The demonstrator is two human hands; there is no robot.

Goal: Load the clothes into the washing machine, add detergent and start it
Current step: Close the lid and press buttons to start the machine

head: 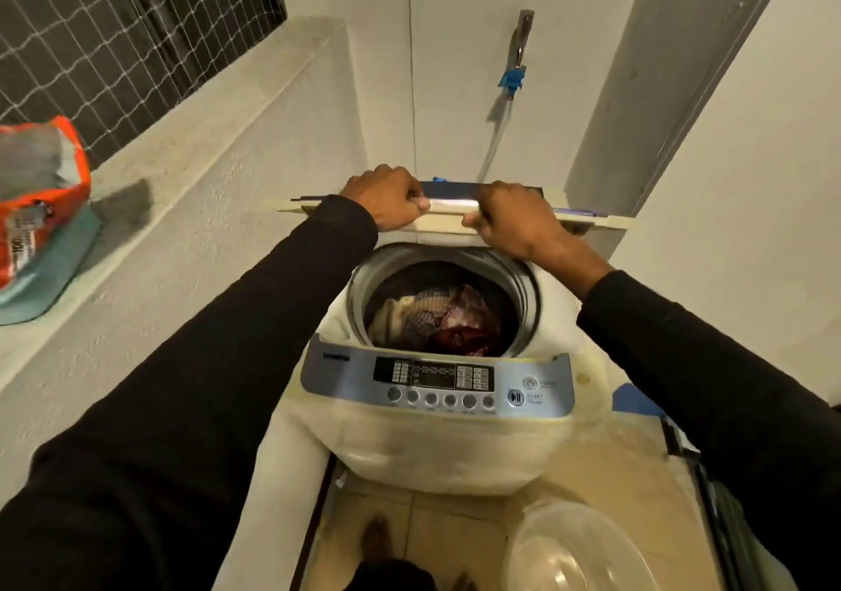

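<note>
Top-load washing machine (pixel 437 435) at frame centre, drum open — mixed clothes (pixel 437 322) piled inside, cream, checked and dark red. Left hand (pixel 387 199) and right hand (pixel 514 221) both grip the raised lid (pixel 448 213) edge, fingers curled tight on it. Orange detergent bag (pixel 38 194) on ledge (pixel 195 144), upper left. Clear plastic tub (pixel 578 549) on floor, lower right — looks empty.

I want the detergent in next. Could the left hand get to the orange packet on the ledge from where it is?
Probably yes, once freed: the left hand grips the raised lid, and nothing stands between it and the packet.
</note>
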